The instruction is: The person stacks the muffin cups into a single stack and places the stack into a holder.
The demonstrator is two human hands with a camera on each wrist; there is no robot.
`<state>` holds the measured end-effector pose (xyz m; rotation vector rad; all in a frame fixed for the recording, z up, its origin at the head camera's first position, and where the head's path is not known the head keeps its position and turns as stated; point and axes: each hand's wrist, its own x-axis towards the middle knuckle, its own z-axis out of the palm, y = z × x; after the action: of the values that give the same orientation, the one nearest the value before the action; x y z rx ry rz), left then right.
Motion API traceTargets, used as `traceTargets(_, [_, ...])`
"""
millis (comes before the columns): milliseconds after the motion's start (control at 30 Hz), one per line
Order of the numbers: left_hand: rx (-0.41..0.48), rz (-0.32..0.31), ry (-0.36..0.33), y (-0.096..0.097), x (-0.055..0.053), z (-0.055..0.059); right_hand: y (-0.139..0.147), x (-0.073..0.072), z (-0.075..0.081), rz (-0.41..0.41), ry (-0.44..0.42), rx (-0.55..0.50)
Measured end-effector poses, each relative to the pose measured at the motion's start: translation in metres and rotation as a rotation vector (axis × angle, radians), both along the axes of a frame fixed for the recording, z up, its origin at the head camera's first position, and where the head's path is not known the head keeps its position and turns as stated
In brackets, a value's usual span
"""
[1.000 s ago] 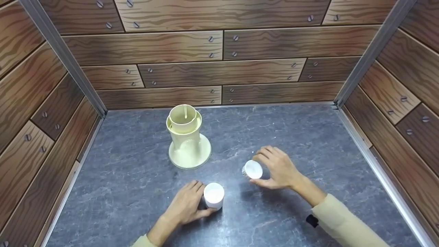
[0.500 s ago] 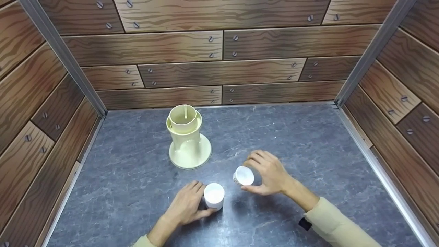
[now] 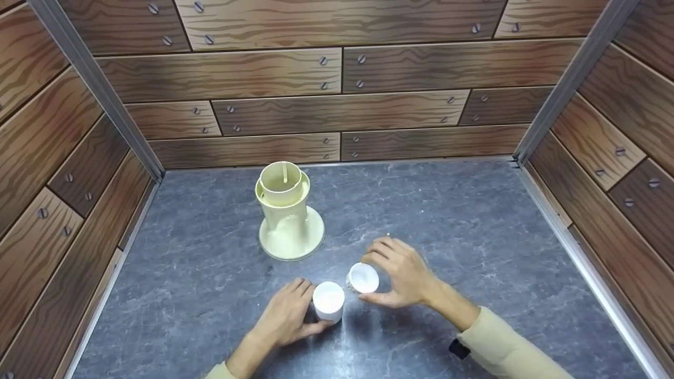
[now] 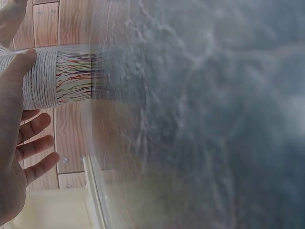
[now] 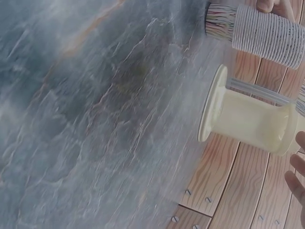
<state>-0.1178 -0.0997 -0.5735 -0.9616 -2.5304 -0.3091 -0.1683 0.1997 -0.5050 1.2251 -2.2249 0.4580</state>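
Observation:
A tall stack of nested paper cups [image 3: 328, 298] stands upright on the table, its many white rims forming ribs above coloured lines on the lowest cup [image 4: 74, 76]. My left hand [image 3: 287, 310] holds the stack from the left, thumb on the near side and fingers behind. Just to the right, my right hand [image 3: 403, 273] pinches a white paper cup [image 3: 364, 278] between thumb and fingertips, its mouth tilted up. In the right wrist view only a patterned sliver of that cup [image 5: 301, 99] shows at the edge, above the fingers [image 5: 296, 183].
Behind the hands, left of centre, stands a pale cream cylindrical holder [image 3: 287, 216] with a wide round base and an inner tube at its top. Wood-patterned walls [image 3: 337, 113] with metal edging enclose the grey marbled table [image 3: 463, 210] at the back and both sides.
My right hand has moved left and toward me with the paper cup, closing in on the stack. My left hand and the stack have stayed in place.

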Motion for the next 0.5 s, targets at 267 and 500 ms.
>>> traceTargets(267, [0.0,-0.006,-0.007,0.0,0.0,0.0,-0.012,0.0,-0.002,0.026,-0.011,-0.034])
traceTargets(500, [0.005,-0.01,-0.008,0.0,0.0,0.0,-0.023,0.002,0.0,0.048,-0.016,-0.031])
